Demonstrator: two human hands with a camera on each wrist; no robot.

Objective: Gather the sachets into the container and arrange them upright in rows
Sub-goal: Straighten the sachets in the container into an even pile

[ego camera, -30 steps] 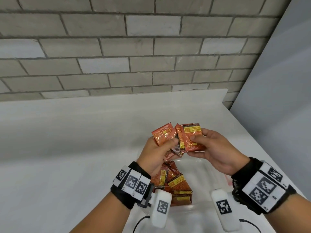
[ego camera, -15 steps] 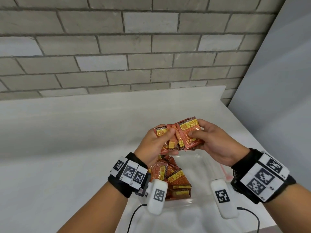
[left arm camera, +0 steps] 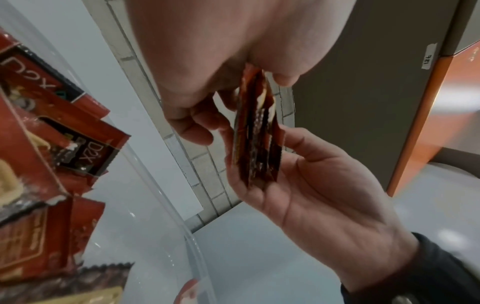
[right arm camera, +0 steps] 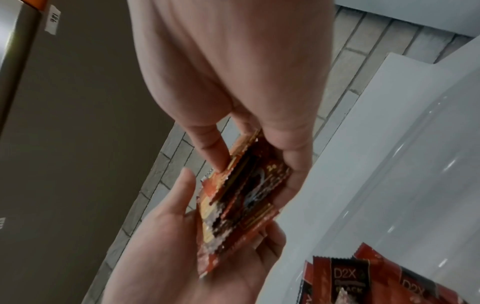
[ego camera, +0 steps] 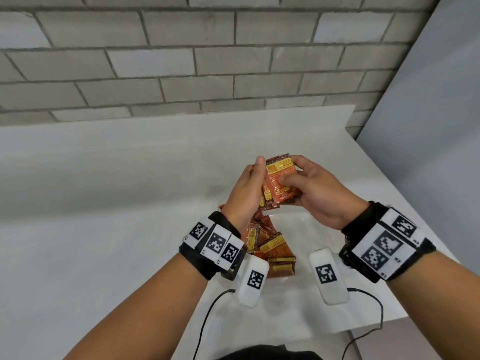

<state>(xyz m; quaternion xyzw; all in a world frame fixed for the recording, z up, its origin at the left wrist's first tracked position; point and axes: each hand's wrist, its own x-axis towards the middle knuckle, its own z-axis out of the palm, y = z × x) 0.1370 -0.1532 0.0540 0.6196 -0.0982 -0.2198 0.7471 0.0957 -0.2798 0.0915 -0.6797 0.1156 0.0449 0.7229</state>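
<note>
A bundle of red and orange sachets [ego camera: 281, 181] stands on edge between both hands, above the clear container [ego camera: 305, 224]. My left hand [ego camera: 255, 178] clasps the bundle's left side, thumb at its top edge. From the right, my right hand [ego camera: 291, 172] pinches it, thumb on the front face. The left wrist view shows the bundle [left arm camera: 257, 142] edge-on, resting in the right palm [left arm camera: 324, 185]. In the right wrist view the bundle [right arm camera: 241, 197] lies against the left palm [right arm camera: 182, 246]. More sachets [ego camera: 272, 248] lie in a loose heap in the container's left half.
The container sits on a white table [ego camera: 104, 203] near its right edge [ego camera: 405, 203], against a grey brick wall [ego camera: 207, 61]. The container's right half [ego camera: 301, 255] holds no sachets. Cables [ego camera: 205, 320] trail from the wrist units toward me.
The sachets were fanned out between my hands; now they are pressed together into one squared bundle. My left hand has turned edge-on against the bundle's side.
</note>
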